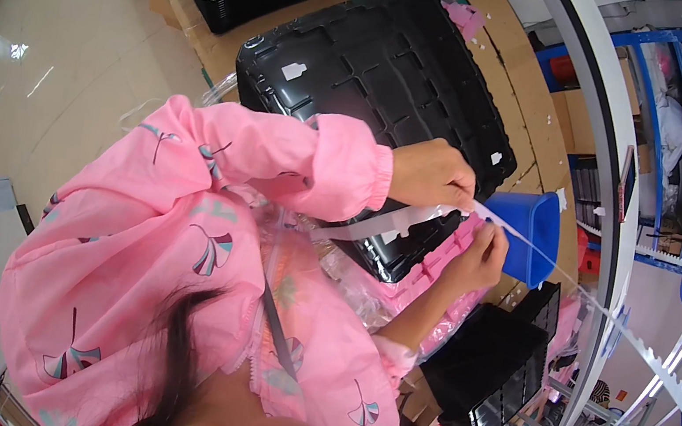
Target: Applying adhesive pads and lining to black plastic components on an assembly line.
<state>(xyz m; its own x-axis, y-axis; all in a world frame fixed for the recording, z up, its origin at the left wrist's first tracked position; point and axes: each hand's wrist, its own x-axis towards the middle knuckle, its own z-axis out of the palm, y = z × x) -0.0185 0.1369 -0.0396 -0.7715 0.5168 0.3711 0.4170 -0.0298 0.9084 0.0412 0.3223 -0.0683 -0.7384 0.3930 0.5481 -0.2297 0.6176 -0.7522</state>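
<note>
The left hand point(434, 174) pinches a white strip point(398, 220) in front of a big black tray point(380, 77). The right hand point(478, 263) curls close to the strip; I can't tell if it's holding on. A blue bin point(530, 243) is near.

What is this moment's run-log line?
left hand: pinching white strip | right hand: beside strip | near: black plastic piece, blue bin

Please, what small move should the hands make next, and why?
Perhaps the right bare hand, close to the long, thin white strip, should try to peel one piece off, because the left bare hand pinches the strip and small white patches sit on the large black moulded plastic case.
</note>
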